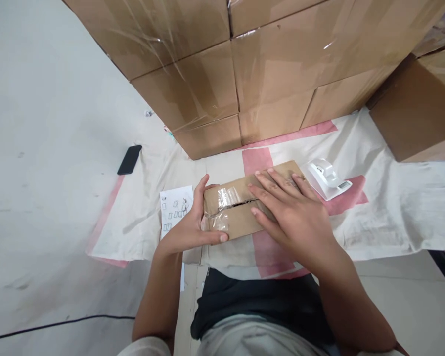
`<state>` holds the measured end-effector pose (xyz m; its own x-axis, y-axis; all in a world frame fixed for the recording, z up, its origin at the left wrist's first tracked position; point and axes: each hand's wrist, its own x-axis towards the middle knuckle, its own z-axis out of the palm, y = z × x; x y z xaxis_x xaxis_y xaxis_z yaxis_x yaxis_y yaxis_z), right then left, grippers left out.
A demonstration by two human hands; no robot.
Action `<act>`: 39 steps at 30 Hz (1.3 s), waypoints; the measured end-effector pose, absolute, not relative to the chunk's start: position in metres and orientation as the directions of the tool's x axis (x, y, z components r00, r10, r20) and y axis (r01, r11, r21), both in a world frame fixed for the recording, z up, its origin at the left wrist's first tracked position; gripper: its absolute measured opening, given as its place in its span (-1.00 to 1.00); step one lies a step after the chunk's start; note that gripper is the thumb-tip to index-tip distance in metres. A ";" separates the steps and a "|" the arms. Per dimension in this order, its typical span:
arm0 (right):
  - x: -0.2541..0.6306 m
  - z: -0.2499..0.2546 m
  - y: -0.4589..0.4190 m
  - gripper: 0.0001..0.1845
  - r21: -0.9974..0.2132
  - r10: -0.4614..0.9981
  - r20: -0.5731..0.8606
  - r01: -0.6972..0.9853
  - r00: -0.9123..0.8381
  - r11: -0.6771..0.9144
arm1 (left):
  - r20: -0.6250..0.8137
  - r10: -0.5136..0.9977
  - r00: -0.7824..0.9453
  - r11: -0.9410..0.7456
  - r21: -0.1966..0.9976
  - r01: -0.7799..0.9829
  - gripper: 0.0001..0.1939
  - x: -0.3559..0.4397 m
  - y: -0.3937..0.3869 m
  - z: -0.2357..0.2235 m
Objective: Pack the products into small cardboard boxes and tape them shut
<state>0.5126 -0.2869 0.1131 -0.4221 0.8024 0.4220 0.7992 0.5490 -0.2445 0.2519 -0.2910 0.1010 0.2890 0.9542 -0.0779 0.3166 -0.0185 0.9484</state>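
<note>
A small flat cardboard box (241, 220) lies on the cloth-covered table between my hands. Clear tape (222, 198) is stuck over its left end, and a dark gap runs along the seam of its flaps. My left hand (193, 222) grips that left end, thumb along the near edge and fingers round the far side. Flat on the box's right part rests my right hand (292, 212), its fingers stretched out over the flaps. Just beyond the box's right end sits a white tape dispenser (326, 178).
Large taped cardboard cartons (207, 89) are stacked at the back, with another brown carton (419, 104) at the right. A dark phone (129, 159) lies near the wall on the left. A paper with drawings (174, 205) is beside my left hand. The cloth (385, 212) has pink stripes.
</note>
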 end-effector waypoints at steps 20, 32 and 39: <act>0.508 0.104 -0.287 -0.61 -0.197 0.757 0.542 0.821 -0.364 0.536 | 0.085 0.948 -0.306 0.270 0.288 0.919 -0.65 0.143 -0.293 0.032; 0.506 0.104 -0.287 -0.63 -0.200 0.760 0.551 0.829 -0.346 0.522 | 0.087 0.971 -0.224 0.178 0.368 0.913 -0.88 0.134 -0.294 0.038; 0.510 0.099 -0.287 -0.70 -0.276 0.687 0.681 0.779 -0.255 0.563 | 0.190 0.887 -0.420 0.182 0.692 0.698 -0.89 0.151 -0.309 0.051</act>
